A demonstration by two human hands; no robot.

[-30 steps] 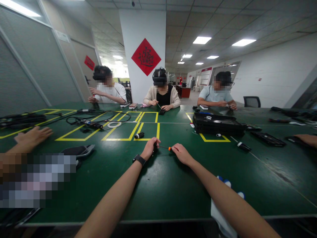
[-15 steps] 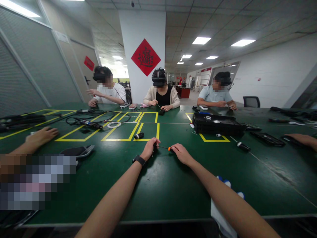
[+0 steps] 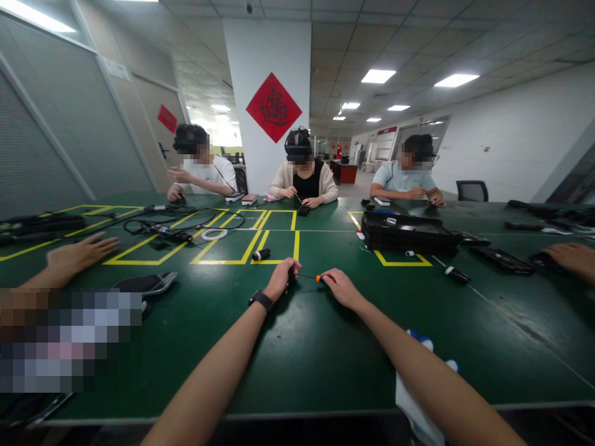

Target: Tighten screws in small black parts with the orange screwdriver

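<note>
My left hand [image 3: 281,280], with a dark band on its wrist, is closed round a small black object [image 3: 291,280] at the middle of the green table. To its right my right hand [image 3: 341,287] pinches the handle of a screwdriver [image 3: 318,279] with an orange part. The thin metal shaft points left and reaches the black object; the exact contact at its tip is too small to tell. Beyond my left hand a black and white cylinder [image 3: 261,254] lies by the yellow tape.
Black trays [image 3: 409,232] are stacked at the right, with another black and white cylinder [image 3: 457,274] nearer. Cables [image 3: 186,223] and a white ring [image 3: 214,235] lie at the left. Three people sit opposite; other people's hands rest at both sides.
My hands and the screwdriver look almost the same. The neighbour's hand at the left has moved right with fingers more spread. The far-left person's raised hand has lowered slightly.
</note>
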